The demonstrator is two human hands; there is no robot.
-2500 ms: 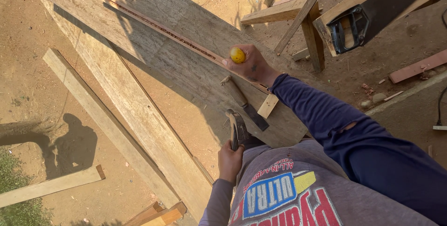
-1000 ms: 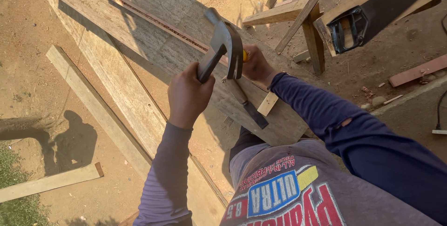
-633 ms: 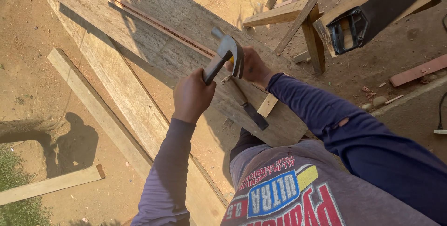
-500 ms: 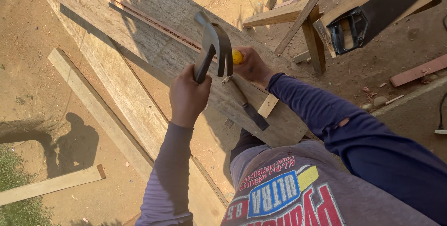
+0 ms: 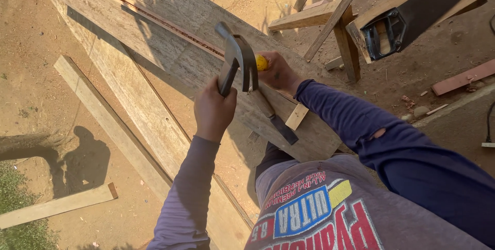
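Note:
My left hand [image 5: 212, 112] grips the handle of a claw hammer [image 5: 238, 56], its steel head raised just above the yellow handle. My right hand [image 5: 278, 73] is closed around a yellow-handled chisel [image 5: 262, 63], held against a wide weathered board [image 5: 170, 54]. A long narrow groove [image 5: 165, 23] runs along that board toward the far left. A small pale wood block [image 5: 297, 116] and a dark flat blade [image 5: 276, 118] lie on the board under my right forearm.
A handsaw with a black handle [image 5: 384, 32] rests on a plank at upper right. A wooden trestle [image 5: 330, 18] stands behind the board. Loose planks [image 5: 111, 126] and offcuts [image 5: 56, 206] lie on the dirt; a reddish strip [image 5: 461, 77] at right.
My left hand picked the hammer up from near my waist and has been swinging it at the chisel; its head has come up again. My right hand stays in place.

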